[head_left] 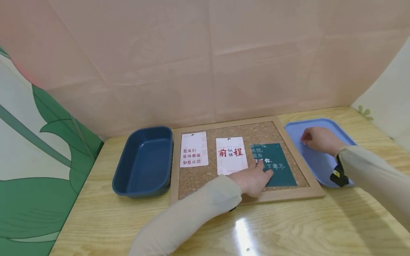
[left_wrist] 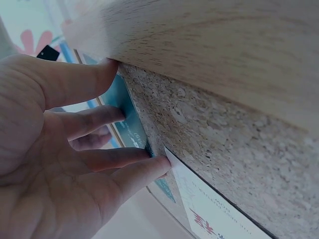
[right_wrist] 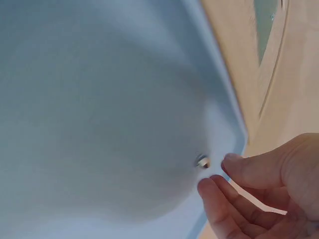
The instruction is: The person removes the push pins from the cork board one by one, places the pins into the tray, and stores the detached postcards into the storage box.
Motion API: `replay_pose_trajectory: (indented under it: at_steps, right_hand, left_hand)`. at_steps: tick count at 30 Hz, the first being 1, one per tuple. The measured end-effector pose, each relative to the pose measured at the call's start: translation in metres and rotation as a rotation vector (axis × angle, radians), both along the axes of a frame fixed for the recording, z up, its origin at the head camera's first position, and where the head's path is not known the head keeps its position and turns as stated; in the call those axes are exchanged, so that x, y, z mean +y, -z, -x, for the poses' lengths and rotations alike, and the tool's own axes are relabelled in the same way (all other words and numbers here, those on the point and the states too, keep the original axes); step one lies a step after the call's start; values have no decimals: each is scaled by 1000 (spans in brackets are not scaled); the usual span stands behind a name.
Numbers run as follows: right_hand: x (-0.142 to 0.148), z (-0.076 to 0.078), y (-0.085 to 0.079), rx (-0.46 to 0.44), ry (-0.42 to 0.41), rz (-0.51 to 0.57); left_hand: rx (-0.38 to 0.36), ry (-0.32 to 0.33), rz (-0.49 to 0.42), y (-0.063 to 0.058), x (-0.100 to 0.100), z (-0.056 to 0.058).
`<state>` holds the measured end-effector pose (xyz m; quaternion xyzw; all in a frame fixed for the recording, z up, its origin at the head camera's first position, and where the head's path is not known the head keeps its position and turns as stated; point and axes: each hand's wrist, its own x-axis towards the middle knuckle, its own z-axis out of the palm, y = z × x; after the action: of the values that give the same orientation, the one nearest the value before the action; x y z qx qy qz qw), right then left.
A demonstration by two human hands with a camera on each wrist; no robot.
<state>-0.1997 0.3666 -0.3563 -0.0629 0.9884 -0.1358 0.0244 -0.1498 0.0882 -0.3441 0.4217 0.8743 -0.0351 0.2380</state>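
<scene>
Three cards lie on the corkboard (head_left: 256, 132), which I take as landmark: two white, one green. From my remote station I log the left hand (head_left: 253, 180) on the board's right half, resting on the green card (head_left: 280, 163). Its fingers are spread apart, tips on the card; in the left-wrist view the thumb tip sits at the board's wooden frame (head_left: 288, 196). One fingertip comes to the corner of the middle white card (head_left: 230, 156); I cannot tell whether it touches.

The right hand (head_left: 322, 138) is to the right of the corkboard, over the light blue tray (head_left: 315, 165). Right-wrist view: thumb and fingers bent and apart, a small shiny metal piece (right_wrist: 203, 161) on the tray just beyond their tips, not gripped. The piece is blurred; I cannot make out its form.

At the board's left end I note the other white card (head_left: 194, 151). Both white cards have a small dark dot at the top. Left of the corkboard stands a dark blue bin (head_left: 141, 167). Everything is on a wood-grained tabletop (head_left: 288, 227).
</scene>
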Motion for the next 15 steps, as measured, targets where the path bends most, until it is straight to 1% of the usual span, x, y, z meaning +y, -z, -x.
replay_pose_trajectory:
  at_steps: [5,12,15]
  right_hand:
    - [-18,0,-7,40,-30,15]
    - [-36,1,-7,46,-72,82]
    - [-42,0,-8,63,-93,100]
  left_hand:
    - [20,4,-3,-1,0,0]
    - [44,18,2,0,0,0]
    - [53,17,2,1,1,-1]
